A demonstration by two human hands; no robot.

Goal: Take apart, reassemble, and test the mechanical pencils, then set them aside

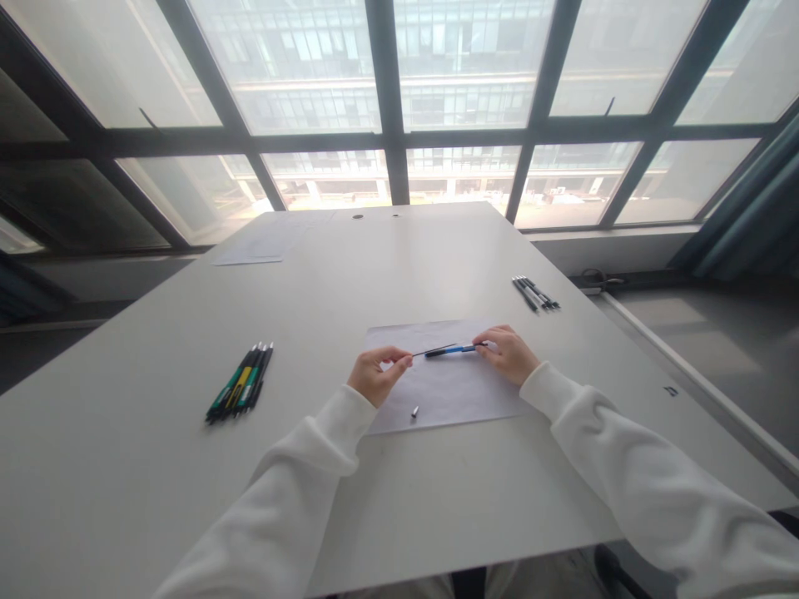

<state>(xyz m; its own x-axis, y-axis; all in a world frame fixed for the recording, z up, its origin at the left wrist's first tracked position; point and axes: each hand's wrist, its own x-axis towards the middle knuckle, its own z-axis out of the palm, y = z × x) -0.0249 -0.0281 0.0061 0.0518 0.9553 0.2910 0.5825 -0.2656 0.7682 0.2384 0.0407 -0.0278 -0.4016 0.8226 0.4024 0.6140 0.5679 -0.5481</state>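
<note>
My left hand (378,373) pinches one end of a thin dark rod (435,349), which looks like a pen refill and points to the right. Thumb and fingers of my right hand (505,353) are closed on the right end of a blue and black pen (450,350). The rod passes just beside the pen; whether they touch is unclear. Both are above a white sheet of paper (455,395). A small metallic pen tip (415,412) lies on the sheet, below and to the right of my left hand.
On the left of the white table (156,482) lies a group of green, yellow and black pens (240,383). Several dark pens (535,294) rest at the right edge. Another paper sheet (253,241) is at the far left, before large windows.
</note>
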